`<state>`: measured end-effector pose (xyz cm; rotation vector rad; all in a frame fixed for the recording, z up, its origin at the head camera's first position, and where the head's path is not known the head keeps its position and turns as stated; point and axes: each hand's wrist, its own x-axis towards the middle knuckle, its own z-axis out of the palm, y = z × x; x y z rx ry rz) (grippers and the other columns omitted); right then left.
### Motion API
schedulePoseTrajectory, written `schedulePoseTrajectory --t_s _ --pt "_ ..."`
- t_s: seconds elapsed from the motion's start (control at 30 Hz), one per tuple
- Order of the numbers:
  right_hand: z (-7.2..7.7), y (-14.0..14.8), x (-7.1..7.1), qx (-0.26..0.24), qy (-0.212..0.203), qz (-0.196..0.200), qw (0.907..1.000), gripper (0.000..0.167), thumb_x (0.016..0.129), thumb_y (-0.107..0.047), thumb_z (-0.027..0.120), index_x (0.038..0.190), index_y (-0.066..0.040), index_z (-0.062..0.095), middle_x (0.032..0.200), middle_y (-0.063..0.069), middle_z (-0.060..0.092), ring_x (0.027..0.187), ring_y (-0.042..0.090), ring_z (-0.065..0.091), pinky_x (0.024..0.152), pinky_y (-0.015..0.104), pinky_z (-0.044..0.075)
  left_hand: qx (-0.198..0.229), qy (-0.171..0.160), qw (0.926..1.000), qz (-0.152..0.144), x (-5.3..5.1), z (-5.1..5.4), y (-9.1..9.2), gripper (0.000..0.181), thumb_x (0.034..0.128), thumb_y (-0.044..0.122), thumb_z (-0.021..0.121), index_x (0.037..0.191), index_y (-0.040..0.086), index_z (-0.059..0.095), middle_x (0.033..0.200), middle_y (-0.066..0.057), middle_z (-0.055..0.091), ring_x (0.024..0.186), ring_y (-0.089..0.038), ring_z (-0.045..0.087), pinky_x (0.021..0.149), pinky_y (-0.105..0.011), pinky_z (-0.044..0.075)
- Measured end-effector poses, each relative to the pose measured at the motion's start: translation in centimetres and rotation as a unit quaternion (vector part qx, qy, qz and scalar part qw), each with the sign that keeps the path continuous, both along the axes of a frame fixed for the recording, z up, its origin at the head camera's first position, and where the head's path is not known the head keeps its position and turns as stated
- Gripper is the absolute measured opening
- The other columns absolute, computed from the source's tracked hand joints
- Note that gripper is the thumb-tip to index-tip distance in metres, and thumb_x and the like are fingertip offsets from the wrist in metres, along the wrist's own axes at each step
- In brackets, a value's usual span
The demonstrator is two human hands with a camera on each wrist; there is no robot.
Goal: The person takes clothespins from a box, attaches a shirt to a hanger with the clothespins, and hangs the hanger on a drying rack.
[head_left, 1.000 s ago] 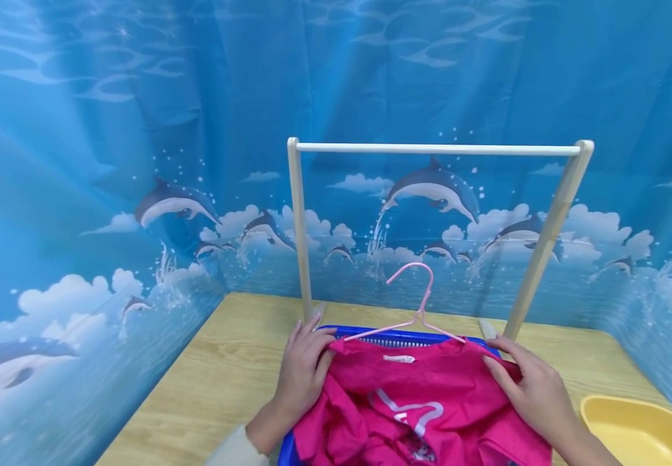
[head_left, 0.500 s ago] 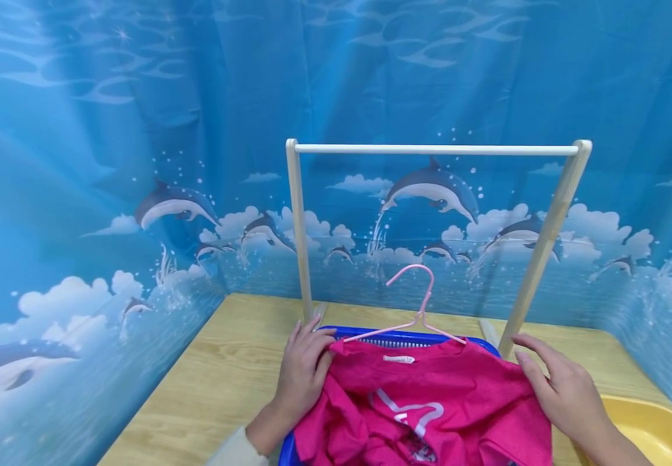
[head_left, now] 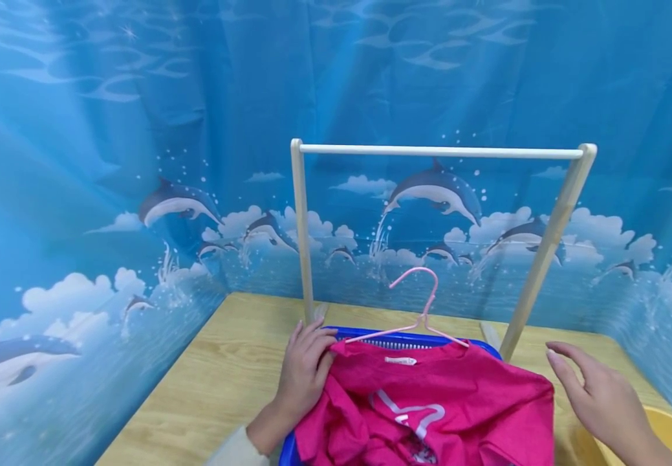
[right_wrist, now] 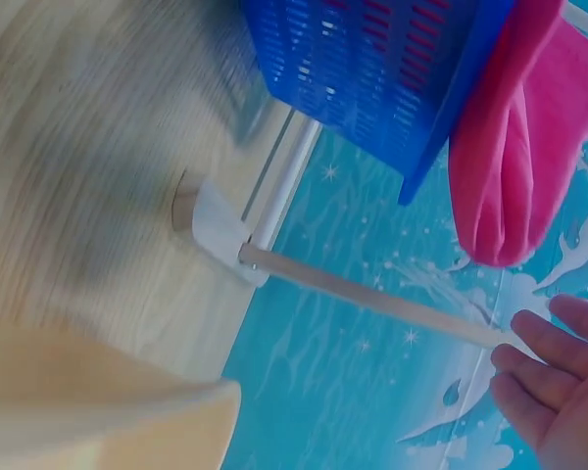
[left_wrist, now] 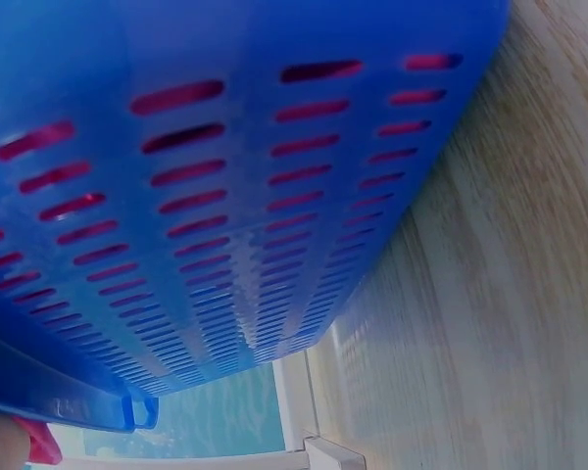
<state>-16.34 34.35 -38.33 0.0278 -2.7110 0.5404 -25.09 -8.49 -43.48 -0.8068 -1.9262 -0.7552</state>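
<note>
Nearest, see pink shirt [head_left: 487, 395] over blue basket [left_wrist: 255, 39], shoulders running left-right. With right hand [head_left: 603, 395], holding nothing, fingers relaxed and apart, near yellow basin [head_left: 670, 427] and just off right-end shoulder, shirt to its left. With left hand [head_left: 303, 366], nearer, pinching left-end shoulder. Behind collar, see pink hanger [head_left: 423, 317], hook up. Farther back, see wooden rack [head_left: 545, 259], rail [head_left: 440, 152] roughly parallel to shoulders.

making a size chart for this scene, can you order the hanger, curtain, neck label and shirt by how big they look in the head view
Largest to smallest, by visible outline:
1. Curtain
2. Shirt, cut off below
3. Hanger
4. Neck label
</note>
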Motion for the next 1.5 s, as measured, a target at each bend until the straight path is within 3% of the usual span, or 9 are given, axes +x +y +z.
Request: schedulePoseTrajectory --t_s 0.13,0.37,0.6,0.97,1.1,1.17,1.27,1.4,1.5 --pt "0.4 0.9 -0.1 0.011 -0.013 -0.021 0.9996 0.046 0.104 -0.034 0.041 0.127 0.004 0.056 0.113 0.033 0.061 0.062 0.020 0.055 0.055 0.045 0.047 0.001 -0.001 1.0000 -0.001 0.0 0.0 0.1 0.008 0.0844 0.009 0.067 0.092 0.006 0.067 0.106 -0.006 0.070 0.117 -0.031 0.058 0.102 -0.063 0.036" --pt "0.1 1.5 0.0 0.013 -0.014 -0.023 0.9995 0.047 0.105 -0.033 0.041 0.122 0.007 0.058 0.117 0.035 0.058 0.092 0.052 0.059 0.068 0.062 0.048 0.003 0.005 1.0000 -0.002 0.0 0.1 0.1 0.010 0.0820 0.005 0.069 0.092 0.006 0.068 0.105 -0.006 0.070 0.113 -0.033 0.060 0.101 -0.063 0.037" --pt "-0.7 -1.6 -0.3 -0.004 -0.007 0.060 0.9982 0.037 0.102 -0.031 0.050 0.122 -0.003 0.063 0.117 0.024 0.065 0.105 0.047 0.059 0.079 0.063 0.049 0.005 0.002 1.0000 -0.006 0.0 0.1 0.1 0.014 0.0797 0.002 0.070 0.093 0.004 0.068 0.104 -0.006 0.070 0.111 -0.034 0.061 0.101 -0.063 0.037" --pt "-1.9 -4.6 -1.2 0.020 0.068 0.105 0.9919 0.031 0.092 -0.023 0.067 0.117 -0.004 0.068 0.110 0.018 0.069 0.101 0.042 0.064 0.081 0.060 0.052 0.005 0.000 1.0000 -0.005 0.1 0.1 0.1 0.017 0.0775 0.000 0.072 0.093 0.005 0.068 0.104 -0.006 0.070 0.113 -0.032 0.061 0.102 -0.062 0.037" --pt "-2.4 -4.7 -1.5 0.047 0.135 0.119 0.9826 0.026 0.086 -0.013 0.073 0.111 -0.007 0.071 0.107 0.013 0.071 0.097 0.036 0.067 0.080 0.046 0.056 0.001 -0.014 0.9999 -0.002 0.2 0.1 0.0 0.013 0.0819 0.005 0.068 0.094 0.007 0.067 0.105 -0.005 0.069 0.115 -0.028 0.059 0.104 -0.060 0.036" --pt "-2.7 -4.7 -1.6 0.059 0.170 0.126 0.9757 0.025 0.083 -0.009 0.075 0.108 -0.009 0.073 0.105 0.010 0.072 0.094 0.034 0.068 0.085 0.028 0.055 -0.001 -0.013 0.9999 -0.001 0.1 0.1 0.0 0.012 0.0822 0.006 0.068 0.094 0.007 0.067 0.104 -0.005 0.069 0.116 -0.027 0.059 0.104 -0.059 0.036" --pt "-3.1 -4.7 -1.7 0.065 0.207 0.131 0.9673 0.027 0.078 -0.005 0.077 0.104 -0.009 0.073 0.103 0.007 0.073 0.091 0.031 0.069 0.090 0.005 0.042 -0.001 -0.014 0.9999 -0.006 0.1 0.1 0.0 0.012 0.0824 0.006 0.067 0.094 0.006 0.067 0.104 -0.006 0.070 0.114 -0.030 0.060 0.104 -0.059 0.036" --pt "-3.5 -4.6 -1.9 0.056 0.240 0.135 0.9597 0.027 0.078 -0.003 0.077 0.104 -0.007 0.073 0.100 0.007 0.073 0.091 0.023 0.070 0.091 -0.002 0.034 0.005 -0.015 0.9998 -0.015 0.1 0.2 0.0 0.014 0.0816 0.005 0.068 0.096 0.003 0.067 0.103 -0.007 0.069 0.112 -0.033 0.060 0.103 -0.061 0.036" --pt "-3.7 -4.5 -1.9 0.036 0.256 0.143 0.9554 0.026 0.079 -0.003 0.076 0.105 -0.007 0.073 0.100 0.009 0.073 0.102 0.000 0.063 0.093 -0.003 0.031 0.015 -0.011 0.9996 -0.021 0.1 0.2 0.1 0.020 0.0806 0.006 0.072 0.100 0.002 0.068 0.103 -0.007 0.069 0.112 -0.033 0.060 0.101 -0.062 0.037"
